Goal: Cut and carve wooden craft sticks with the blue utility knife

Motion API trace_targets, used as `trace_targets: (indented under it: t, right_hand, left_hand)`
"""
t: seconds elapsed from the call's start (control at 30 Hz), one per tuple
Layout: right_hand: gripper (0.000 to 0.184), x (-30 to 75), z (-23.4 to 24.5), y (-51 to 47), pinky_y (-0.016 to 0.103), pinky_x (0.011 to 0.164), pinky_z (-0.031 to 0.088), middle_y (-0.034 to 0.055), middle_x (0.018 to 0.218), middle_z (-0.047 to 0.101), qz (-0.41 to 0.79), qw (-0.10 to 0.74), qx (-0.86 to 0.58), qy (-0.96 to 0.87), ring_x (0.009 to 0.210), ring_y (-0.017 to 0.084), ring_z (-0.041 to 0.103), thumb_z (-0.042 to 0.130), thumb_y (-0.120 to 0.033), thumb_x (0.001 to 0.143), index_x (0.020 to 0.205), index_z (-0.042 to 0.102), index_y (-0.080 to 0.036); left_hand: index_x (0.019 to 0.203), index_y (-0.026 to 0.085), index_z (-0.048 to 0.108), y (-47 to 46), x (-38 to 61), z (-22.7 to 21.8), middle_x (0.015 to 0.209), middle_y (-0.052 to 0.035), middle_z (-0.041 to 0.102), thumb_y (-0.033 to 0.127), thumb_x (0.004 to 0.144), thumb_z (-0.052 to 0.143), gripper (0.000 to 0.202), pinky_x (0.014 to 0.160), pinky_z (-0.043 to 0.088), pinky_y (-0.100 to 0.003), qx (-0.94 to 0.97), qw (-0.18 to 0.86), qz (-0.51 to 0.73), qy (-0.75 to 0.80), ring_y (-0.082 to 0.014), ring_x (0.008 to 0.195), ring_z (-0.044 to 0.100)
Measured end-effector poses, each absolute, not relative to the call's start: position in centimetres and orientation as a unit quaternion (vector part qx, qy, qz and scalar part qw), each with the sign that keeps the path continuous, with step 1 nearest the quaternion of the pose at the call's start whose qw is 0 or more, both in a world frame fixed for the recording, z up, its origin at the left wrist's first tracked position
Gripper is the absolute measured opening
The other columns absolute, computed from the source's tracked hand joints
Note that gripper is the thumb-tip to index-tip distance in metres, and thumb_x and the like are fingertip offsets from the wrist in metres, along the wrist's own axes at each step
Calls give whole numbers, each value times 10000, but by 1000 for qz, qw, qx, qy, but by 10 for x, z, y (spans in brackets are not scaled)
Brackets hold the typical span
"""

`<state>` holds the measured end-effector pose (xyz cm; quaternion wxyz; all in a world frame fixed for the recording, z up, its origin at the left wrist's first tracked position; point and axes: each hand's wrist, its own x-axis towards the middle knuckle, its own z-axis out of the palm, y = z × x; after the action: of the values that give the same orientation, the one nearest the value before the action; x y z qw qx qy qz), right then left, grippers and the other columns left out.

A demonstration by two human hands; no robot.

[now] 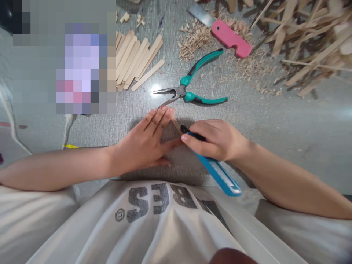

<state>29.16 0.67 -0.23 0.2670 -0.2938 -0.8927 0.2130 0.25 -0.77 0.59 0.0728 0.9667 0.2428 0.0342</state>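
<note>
My right hand [213, 137] is wrapped round a blue utility knife [217, 170]. The knife's black front end points up and left, and its blue tail slants toward my shirt. My left hand [152, 137] lies palm down, its fingers together over a wooden craft stick [176, 124]. A short length of this stick shows between my left fingertips and the knife's head; the rest is hidden. The blade itself cannot be made out. Just beyond my left fingertips lie long-nose pliers [180, 91] with green and black handles, their jaws spread.
Behind are a row of craft sticks [137, 60], a pink folding saw [231, 38] on sawdust and shavings [189, 40], and a messy heap of sticks [299, 40]. Small joined wood pieces [140, 21] sit at the back. A white cable [67, 132] runs at the left, below a blurred area.
</note>
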Motion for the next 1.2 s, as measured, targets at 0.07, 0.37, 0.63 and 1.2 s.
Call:
trace_targets:
  t: [0.07, 0.37, 0.63, 1.2]
  right_hand:
    - [145, 294, -5, 8, 277, 591, 507, -92, 755, 723, 228, 343, -270, -870, 591, 136, 661, 576, -186, 1200, 1172, 612, -324]
    - [316, 299, 2, -2, 281, 511, 565, -73, 804, 814, 424, 362, -381, -738, 543, 169, 753, 786, -333, 1063, 1339, 633, -348]
    - [332, 302, -5, -1, 254, 595, 606, -60, 838, 843, 398, 344, -391, -755, 619, 160, 810, 760, -175, 1012, 1287, 650, -324]
    - [303, 299, -11, 3, 267, 571, 552, -67, 792, 821, 431, 370, -359, -741, 549, 155, 728, 750, -204, 1030, 1294, 669, -329]
  left_hand:
    - [1979, 163, 165, -9, 0, 2, 1845, -449, 504, 884, 918, 931, 1494, 1442, 487, -654, 965, 86, 49, 244, -579, 1755, 551]
    - [1882, 360, 512, -11, -8, -1, 1965, -317, 408, 754, 1000, 936, 1055, 1496, 417, -606, 946, 179, 62, 264, -481, 1851, 445]
    - [1946, 336, 397, -8, -9, -4, 1922, -373, 434, 789, 1054, 842, 1095, 1444, 479, -628, 955, 152, 64, 247, -524, 1807, 502]
    - [1833, 332, 629, 0, -17, -6, 1896, -406, 434, 812, 1041, 838, 950, 1366, 504, -823, 955, 176, 31, 236, -631, 1758, 517]
